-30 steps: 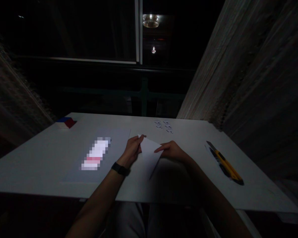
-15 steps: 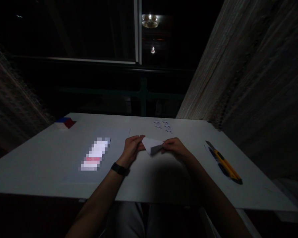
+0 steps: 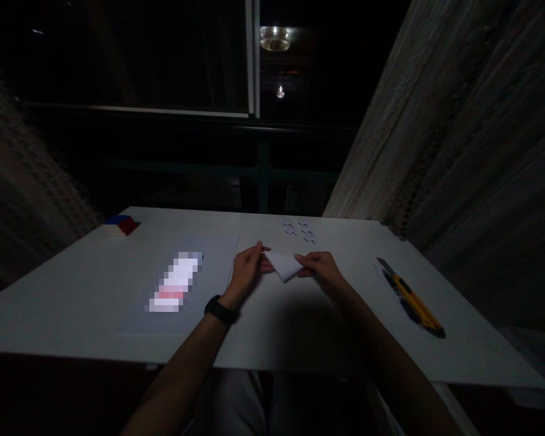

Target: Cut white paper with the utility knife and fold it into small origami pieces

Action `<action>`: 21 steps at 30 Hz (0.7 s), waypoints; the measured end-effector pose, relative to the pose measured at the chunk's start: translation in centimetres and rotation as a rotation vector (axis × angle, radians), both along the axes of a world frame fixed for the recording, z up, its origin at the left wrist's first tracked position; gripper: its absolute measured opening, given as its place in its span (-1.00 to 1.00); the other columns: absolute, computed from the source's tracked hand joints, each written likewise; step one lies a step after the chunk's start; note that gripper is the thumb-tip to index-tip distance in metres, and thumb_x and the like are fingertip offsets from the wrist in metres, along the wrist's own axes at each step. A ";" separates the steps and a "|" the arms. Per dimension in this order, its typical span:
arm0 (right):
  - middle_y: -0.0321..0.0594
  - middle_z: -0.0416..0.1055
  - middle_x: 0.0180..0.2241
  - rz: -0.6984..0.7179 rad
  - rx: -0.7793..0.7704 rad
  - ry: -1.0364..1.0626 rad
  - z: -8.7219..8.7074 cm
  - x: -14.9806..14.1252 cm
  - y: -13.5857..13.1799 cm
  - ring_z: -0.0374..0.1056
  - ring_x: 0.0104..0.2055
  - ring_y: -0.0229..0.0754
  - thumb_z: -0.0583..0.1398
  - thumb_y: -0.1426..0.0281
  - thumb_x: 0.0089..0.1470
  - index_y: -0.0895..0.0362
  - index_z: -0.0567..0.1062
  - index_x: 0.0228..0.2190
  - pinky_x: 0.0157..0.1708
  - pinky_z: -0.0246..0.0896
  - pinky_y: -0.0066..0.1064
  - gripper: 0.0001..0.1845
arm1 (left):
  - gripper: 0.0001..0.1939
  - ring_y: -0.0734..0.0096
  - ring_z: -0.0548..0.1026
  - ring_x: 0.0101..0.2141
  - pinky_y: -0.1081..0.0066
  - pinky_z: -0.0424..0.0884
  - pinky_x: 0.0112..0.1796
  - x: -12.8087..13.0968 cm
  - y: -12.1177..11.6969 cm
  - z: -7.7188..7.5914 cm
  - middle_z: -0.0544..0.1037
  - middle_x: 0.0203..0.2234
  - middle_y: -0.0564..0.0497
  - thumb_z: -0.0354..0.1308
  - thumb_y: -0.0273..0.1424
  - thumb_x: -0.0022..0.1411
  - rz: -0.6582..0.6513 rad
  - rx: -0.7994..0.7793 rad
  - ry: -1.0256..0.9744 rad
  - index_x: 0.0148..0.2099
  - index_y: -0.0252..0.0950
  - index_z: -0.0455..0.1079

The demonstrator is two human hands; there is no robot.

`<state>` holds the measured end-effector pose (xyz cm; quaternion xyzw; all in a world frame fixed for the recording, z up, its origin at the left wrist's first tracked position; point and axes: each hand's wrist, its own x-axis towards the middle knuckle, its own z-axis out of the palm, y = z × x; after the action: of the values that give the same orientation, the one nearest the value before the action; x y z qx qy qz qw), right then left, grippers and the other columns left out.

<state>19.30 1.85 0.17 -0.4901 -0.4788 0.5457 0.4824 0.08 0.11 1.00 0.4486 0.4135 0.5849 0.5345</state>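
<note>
Blue-and-red block (image 3: 120,226): sitting on the bench (image 3: 54,297), left of frame
Left hand (image 3: 245,266): touching the paper's left corner; cannot tell whether it is gripping
Folded paper (image 3: 282,264): pointing downward between the hands, centre; already forming a small triangle, remaining folds not showing
Right hand (image 3: 323,266): pinching the paper's right corner
Yellow cutter (image 3: 413,303): lying at right, blade showing

Dark window (image 3: 140,54) behind a white table (image 3: 345,339), pale curtains (image 3: 386,121) either side.
</note>
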 end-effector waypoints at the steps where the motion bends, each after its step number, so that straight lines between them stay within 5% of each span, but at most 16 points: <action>1: -0.23 0.37 -0.69 -0.008 0.008 -0.006 0.0 0.0 0.0 0.32 -0.64 -0.29 0.40 0.16 -0.41 0.23 0.44 -0.73 -0.63 0.34 -0.48 -0.60 | -0.53 0.33 0.51 -0.50 0.36 0.47 -0.42 0.0 0.0 0.0 0.52 -0.55 -0.07 0.21 -0.07 -0.04 0.022 0.016 0.039 -0.29 -0.43 0.44; 11: -0.22 0.43 -0.49 0.018 0.066 0.038 0.0 -0.1 -0.2 0.37 -0.51 -0.24 0.40 0.22 -0.40 0.19 0.47 -0.58 -0.58 0.39 -0.43 -0.65 | -0.66 0.42 0.49 -0.54 0.47 0.41 -0.45 0.0 -0.1 0.3 0.53 -0.59 0.01 0.35 -0.35 -0.17 0.126 0.078 0.110 -0.28 -0.38 0.47; 21: -0.19 0.46 -0.43 0.277 0.040 -0.083 0.8 1.0 -0.6 0.35 -0.44 -0.22 0.33 0.23 -0.26 0.18 0.55 -0.31 -0.57 0.27 -0.48 -0.59 | -0.65 0.39 0.51 -0.52 0.39 0.47 -0.42 -0.3 -0.2 0.2 0.53 -0.55 -0.03 0.39 -0.36 -0.20 -0.065 -0.015 -0.058 -0.33 -0.41 0.44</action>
<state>20.33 1.27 1.01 -0.4319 -0.5720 0.5768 0.3920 -0.19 -0.11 1.24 0.4405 0.3872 0.5768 0.5686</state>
